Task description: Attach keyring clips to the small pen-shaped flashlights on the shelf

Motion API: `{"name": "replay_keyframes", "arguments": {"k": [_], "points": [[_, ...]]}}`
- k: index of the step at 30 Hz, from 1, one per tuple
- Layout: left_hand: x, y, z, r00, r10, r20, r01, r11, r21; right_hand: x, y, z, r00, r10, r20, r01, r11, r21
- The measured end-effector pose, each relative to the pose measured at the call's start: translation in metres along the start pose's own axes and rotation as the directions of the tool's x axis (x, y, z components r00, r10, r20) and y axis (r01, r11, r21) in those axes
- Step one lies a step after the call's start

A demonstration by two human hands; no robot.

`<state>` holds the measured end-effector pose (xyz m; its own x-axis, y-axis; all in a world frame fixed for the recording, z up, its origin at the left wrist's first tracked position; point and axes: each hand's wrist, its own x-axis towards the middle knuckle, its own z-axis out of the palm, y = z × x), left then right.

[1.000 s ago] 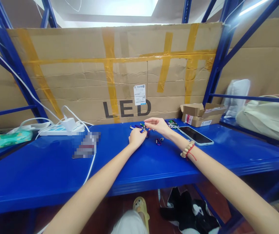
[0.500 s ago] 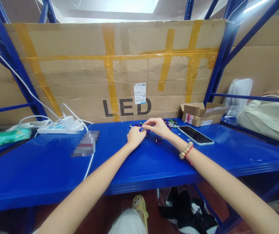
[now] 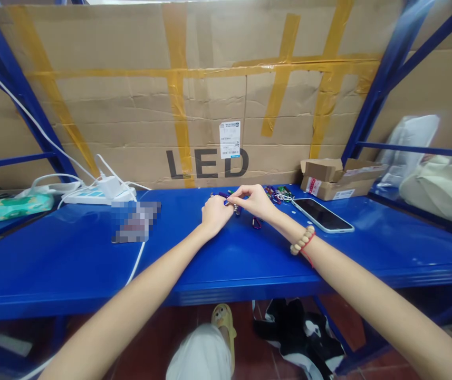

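Note:
My left hand (image 3: 214,214) rests on the blue shelf (image 3: 229,258), fingers curled round a small purple carabiner clip (image 3: 226,197). My right hand (image 3: 254,201) meets it from the right, thumb and fingers pinched on the same clip's metal ring end. A beaded bracelet with a red cord (image 3: 303,241) sits on my right wrist. Another purple clip (image 3: 256,224) lies on the shelf just under my right hand. A small heap of coloured clips (image 3: 278,194) lies behind my right hand.
A black phone (image 3: 323,215) lies right of my hands, with an open cardboard box (image 3: 340,179) behind it. At the left are a white power strip with charger (image 3: 99,194), its cable, a blurred flat item (image 3: 134,221) and a tissue pack (image 3: 12,207). A taped cardboard sheet marked LED backs the shelf.
My right hand has closed in on my left hand and now pinches the clip there. The camera has tilted down and moved nearer.

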<state>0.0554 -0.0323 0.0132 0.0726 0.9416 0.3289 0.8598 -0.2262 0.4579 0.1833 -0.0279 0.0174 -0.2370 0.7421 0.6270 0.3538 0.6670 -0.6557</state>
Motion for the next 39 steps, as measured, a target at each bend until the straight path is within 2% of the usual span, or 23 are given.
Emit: {"name": "replay_keyframes", "arguments": {"k": [4,10,17,19,24,30,34,39], "points": [[-0.001,0.001,-0.003,1.000,-0.006,-0.022,0.007,0.999,0.049,0.001,-0.001,0.003,0.999,0.040,0.005,-0.040,0.998,0.051],[-0.003,0.004,-0.008,1.000,-0.005,-0.028,0.007,0.996,0.086,0.002,-0.011,0.003,0.985,0.170,0.012,-0.171,0.981,0.092],[-0.005,0.006,-0.010,0.997,0.070,-0.031,-0.062,0.976,0.208,-0.003,-0.016,0.005,0.950,0.285,0.124,-0.298,0.949,0.100],[-0.004,0.006,-0.013,0.994,0.103,-0.047,-0.091,0.972,0.216,-0.005,-0.016,0.011,0.938,0.280,0.203,-0.305,0.946,0.105],[0.001,0.001,-0.016,0.985,0.143,-0.100,-0.121,0.973,0.198,-0.005,-0.013,0.022,0.961,0.203,0.190,-0.239,0.952,0.190],[0.002,-0.002,-0.008,0.990,0.138,-0.020,-0.134,0.982,0.132,-0.002,-0.001,0.018,0.943,0.269,0.194,-0.302,0.939,0.166],[0.004,-0.003,-0.006,0.994,0.110,0.010,-0.110,0.980,0.164,0.000,0.004,0.016,0.936,0.302,0.181,-0.323,0.941,0.099],[0.004,-0.002,-0.005,0.993,0.116,0.027,-0.119,0.976,0.180,-0.001,0.009,0.011,0.954,0.284,0.092,-0.283,0.959,-0.026]]}}
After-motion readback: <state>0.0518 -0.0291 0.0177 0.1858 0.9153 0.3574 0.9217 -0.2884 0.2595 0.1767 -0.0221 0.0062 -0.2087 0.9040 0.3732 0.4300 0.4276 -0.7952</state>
